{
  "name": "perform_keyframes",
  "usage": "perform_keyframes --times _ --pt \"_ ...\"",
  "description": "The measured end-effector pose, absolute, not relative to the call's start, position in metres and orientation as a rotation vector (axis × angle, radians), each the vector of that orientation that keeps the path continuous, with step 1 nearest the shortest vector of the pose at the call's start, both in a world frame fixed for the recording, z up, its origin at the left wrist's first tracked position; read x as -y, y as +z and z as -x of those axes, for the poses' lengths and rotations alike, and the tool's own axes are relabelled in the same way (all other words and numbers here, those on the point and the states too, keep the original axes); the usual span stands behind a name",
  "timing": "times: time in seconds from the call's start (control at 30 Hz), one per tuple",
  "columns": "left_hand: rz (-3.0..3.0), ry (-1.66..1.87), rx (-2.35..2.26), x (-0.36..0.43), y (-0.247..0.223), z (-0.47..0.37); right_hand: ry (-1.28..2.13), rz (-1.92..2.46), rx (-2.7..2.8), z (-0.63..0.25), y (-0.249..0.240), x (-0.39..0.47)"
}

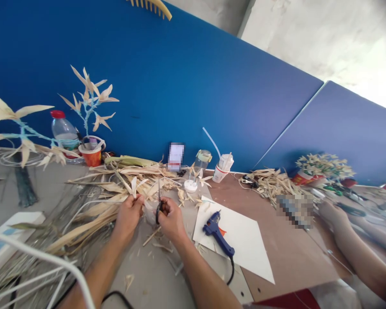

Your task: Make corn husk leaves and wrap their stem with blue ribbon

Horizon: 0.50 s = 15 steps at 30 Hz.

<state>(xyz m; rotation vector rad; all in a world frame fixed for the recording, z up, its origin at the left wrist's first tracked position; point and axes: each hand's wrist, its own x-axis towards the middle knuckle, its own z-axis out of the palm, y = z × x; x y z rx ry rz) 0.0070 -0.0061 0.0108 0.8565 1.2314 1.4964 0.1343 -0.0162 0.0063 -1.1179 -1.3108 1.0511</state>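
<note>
Scissors (160,210), black-handled: my right hand (172,216), grip closed around the handles, blades toward the desk's (125,257) back edge. Husk piece (134,187), pale: pinched by my left hand (131,211), left of the blades. Glue gun (219,236), blue: on white sheet (252,255), right of both hands.

One left hand (130,213), one right hand (172,219), one pair of scissors (159,209), one pale husk piece (134,187). One glue gun (221,238) on one white sheet (252,253). One phone (176,156), one red-capped bottle (63,132). Two blue-stemmed branches at left: one nearer (27,128), one farther (89,109). Loose husks (96,219): too many to count.
</note>
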Motion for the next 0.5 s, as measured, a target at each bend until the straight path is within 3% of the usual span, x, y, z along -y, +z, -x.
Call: perform_keyframes --times 0.23,0.5 --pt "-0.592 1.429 -0.909 0.012 0.027 -0.011 1.038 1.19 1.151 -0.139 0.01 0.012" --pt "-0.678 1.402 -0.915 0.011 0.025 -0.01 0.97 1.2 1.2 -0.138 0.008 0.014"
